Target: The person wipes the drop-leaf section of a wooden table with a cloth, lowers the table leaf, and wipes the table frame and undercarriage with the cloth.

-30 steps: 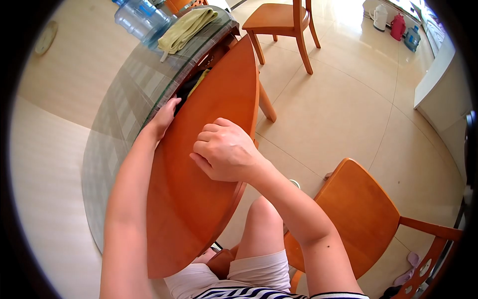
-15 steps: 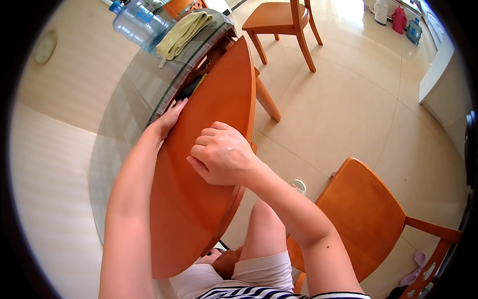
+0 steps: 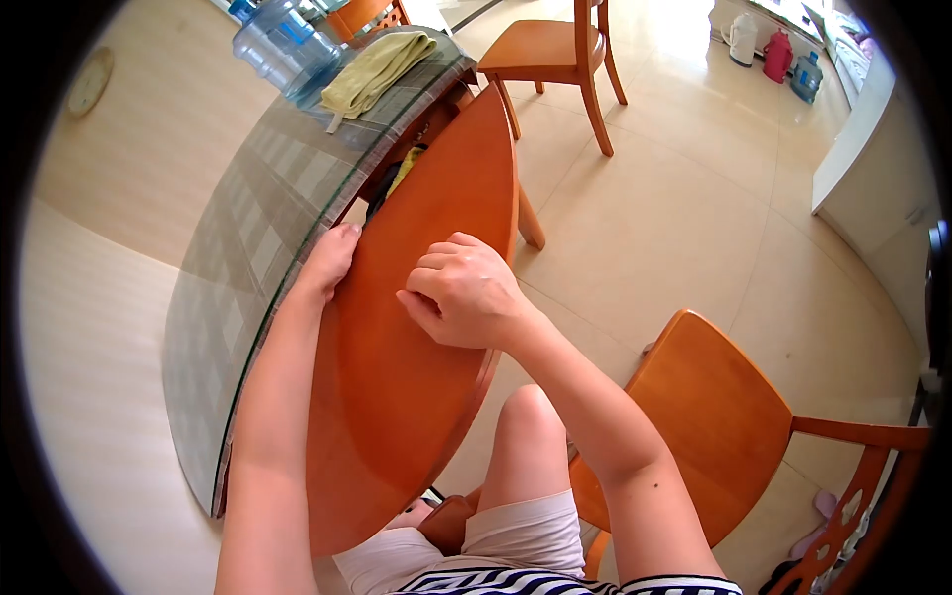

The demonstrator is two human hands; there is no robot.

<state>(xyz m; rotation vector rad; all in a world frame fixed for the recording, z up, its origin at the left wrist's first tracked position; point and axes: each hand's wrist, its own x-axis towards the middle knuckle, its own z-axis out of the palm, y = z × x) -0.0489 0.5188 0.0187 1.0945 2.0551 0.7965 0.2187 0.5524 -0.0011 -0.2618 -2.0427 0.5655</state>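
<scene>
A curved orange-brown wooden table leaf (image 3: 397, 397) stands tilted in front of me, beside the table's glass top (image 3: 233, 238). My left hand (image 3: 332, 260) is at the leaf's inner edge, in the gap next to the glass, with its fingers closed round that edge and partly hidden. Over the leaf's face, near its outer edge, my right hand (image 3: 461, 293) is curled into a loose fist. Nothing shows in its fingers. Inside the gap beyond my left hand lies a dark and yellow item (image 3: 405, 171), mostly covered by the leaf.
Large clear water jugs (image 3: 283, 50) and a folded yellow-green cloth (image 3: 377, 74) rest on the glass top. One wooden chair (image 3: 694, 426) stands close on my right, another chair (image 3: 545, 50) farther off. Several jugs, including a red flask (image 3: 777, 57), stand by the far wall.
The leaf's far end has shifted slightly right, and the gap beside the glass looks wider. My left hand has drawn back a little along the edge; my right fist has moved slightly up and right.
</scene>
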